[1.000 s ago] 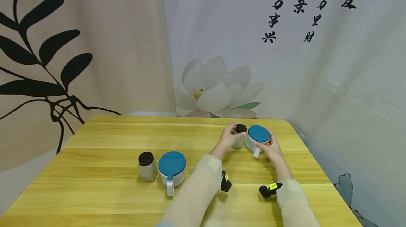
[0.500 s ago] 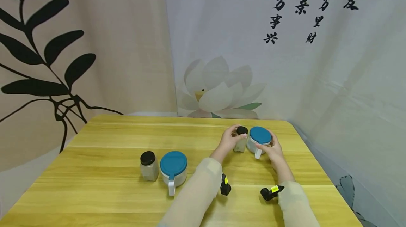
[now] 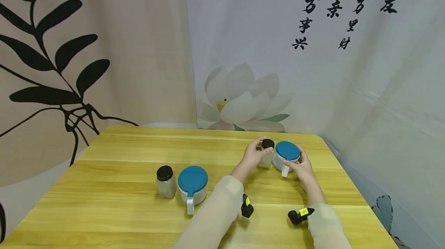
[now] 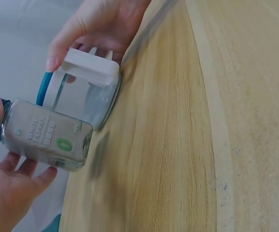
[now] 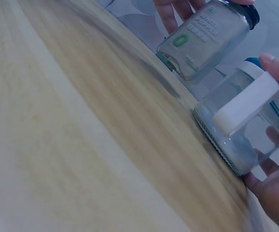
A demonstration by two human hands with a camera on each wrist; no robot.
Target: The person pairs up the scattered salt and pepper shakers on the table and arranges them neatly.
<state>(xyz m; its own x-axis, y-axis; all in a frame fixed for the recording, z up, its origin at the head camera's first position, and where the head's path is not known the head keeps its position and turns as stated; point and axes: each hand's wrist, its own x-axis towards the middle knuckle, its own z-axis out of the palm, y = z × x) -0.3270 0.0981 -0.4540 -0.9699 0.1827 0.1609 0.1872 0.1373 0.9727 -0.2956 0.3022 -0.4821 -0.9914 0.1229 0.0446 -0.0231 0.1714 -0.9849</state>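
At the far right of the table, my left hand (image 3: 253, 154) grips a small glass pepper jar (image 3: 267, 160) by its black-lidded upper part. Raised lettering shows on this pepper jar (image 4: 47, 133) in the left wrist view, where a shadow lies on the wood below its base. Just right of it, my right hand (image 3: 303, 167) holds a clear glass seasoning pot (image 3: 287, 150) with a blue lid, thumb by the white handle and fingers round the far side. The pot (image 5: 221, 111) stands upright, base at the tabletop. The two containers are side by side.
A second black-lidded jar (image 3: 165, 183) and a second blue-lidded pot (image 3: 192, 181) stand together on the left half of the wooden table (image 3: 104, 210). A printed curtain (image 3: 243, 28) hangs behind the table's back edge.
The head view has turned slightly left, so the whole scene shifts right in it. Both hands keep their grip, with no clear movement over the table.
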